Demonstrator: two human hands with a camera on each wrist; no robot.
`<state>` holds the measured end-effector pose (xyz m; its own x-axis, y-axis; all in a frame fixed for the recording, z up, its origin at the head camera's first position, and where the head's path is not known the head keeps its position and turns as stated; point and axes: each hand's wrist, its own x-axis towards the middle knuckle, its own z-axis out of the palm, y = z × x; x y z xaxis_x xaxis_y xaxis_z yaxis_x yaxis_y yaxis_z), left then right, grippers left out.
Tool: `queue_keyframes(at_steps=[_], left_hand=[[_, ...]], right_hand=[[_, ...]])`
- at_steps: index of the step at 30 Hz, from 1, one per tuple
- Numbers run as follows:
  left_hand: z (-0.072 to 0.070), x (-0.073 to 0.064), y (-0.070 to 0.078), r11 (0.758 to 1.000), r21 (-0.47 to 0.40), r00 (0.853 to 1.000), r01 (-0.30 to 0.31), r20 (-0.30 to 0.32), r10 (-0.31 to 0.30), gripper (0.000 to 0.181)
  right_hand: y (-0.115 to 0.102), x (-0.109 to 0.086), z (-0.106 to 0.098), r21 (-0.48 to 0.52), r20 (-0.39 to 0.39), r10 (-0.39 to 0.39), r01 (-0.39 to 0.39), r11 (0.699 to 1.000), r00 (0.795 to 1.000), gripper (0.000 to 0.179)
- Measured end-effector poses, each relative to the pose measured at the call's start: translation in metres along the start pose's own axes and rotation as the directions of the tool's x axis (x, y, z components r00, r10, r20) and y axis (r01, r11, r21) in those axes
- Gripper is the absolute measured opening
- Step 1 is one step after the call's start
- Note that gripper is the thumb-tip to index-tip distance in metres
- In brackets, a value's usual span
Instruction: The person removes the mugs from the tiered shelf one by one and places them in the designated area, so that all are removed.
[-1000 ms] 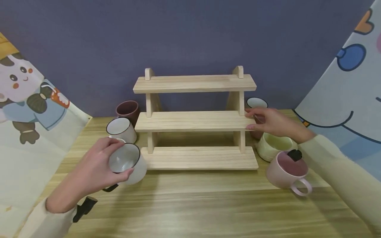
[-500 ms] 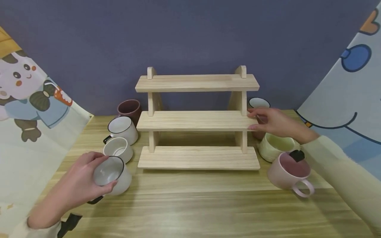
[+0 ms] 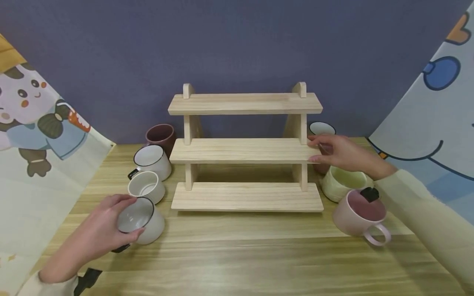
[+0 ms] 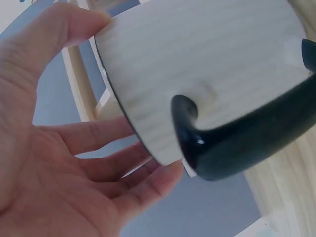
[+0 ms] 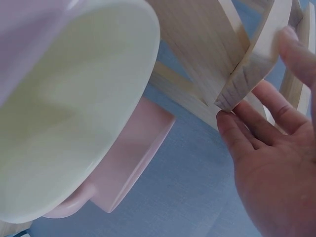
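Note:
My left hand (image 3: 107,226) grips a white enamel mug (image 3: 153,228) by its dark rim, thumb on one side and fingers on the other. The mug's dark handle (image 4: 237,143) points back toward the wrist. Close behind this mug sits a small white cup (image 3: 155,191). At the other side, my right hand (image 3: 342,153) holds the right end of the middle board on a three-tier wooden shelf (image 3: 240,150). In the right wrist view, thumb and fingers lie on opposite faces of that board end (image 5: 252,74).
Behind the small cup stand another white enamel mug (image 3: 157,164) and a dark maroon mug (image 3: 163,135). On the right are a pale green cup (image 3: 333,187), a pink mug (image 3: 348,218) with its handle forward, and a dark-rimmed white mug (image 3: 322,128) partly hidden by my right hand.
My left hand has carried the white enamel mug left and toward me, uncovering the small white cup, then stayed nearly still. My right hand keeps its hold on the shelf.

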<state>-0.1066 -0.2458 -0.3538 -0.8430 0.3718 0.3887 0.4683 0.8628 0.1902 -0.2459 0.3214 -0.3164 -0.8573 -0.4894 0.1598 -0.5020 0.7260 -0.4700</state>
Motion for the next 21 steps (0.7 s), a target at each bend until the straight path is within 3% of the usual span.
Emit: queue_keyframes(at_steps=[8, 15, 18, 21], left_hand=[[0.000, 0.003, -0.007, 1.000, -0.004, 0.999, -0.010, 0.041, 0.010, 0.069], [-0.003, 0.004, -0.011, 1.000, -0.004, 0.998, -0.011, 0.065, 0.011, 0.072], [-0.005, 0.008, -0.011, 0.999, 0.002, 0.995, -0.041, 0.089, 0.040, 0.072], [-0.009, 0.023, -0.002, 0.996, 0.004, 0.992, -0.093, 0.089, 0.092, 0.068]], right_hand=[[-0.001, -0.007, 0.003, -0.096, -0.057, -0.080, 0.074, 0.993, 0.995, 0.038], [-0.019, -0.020, 0.002, -0.184, -0.129, -0.088, 0.064, 0.981, 0.988, 0.027], [-0.031, -0.022, 0.003, -0.204, -0.192, -0.175, 0.135, 0.970, 0.966, 0.022], [-0.047, -0.021, 0.005, -0.232, -0.241, -0.254, 0.199, 0.952, 0.937, 0.022]])
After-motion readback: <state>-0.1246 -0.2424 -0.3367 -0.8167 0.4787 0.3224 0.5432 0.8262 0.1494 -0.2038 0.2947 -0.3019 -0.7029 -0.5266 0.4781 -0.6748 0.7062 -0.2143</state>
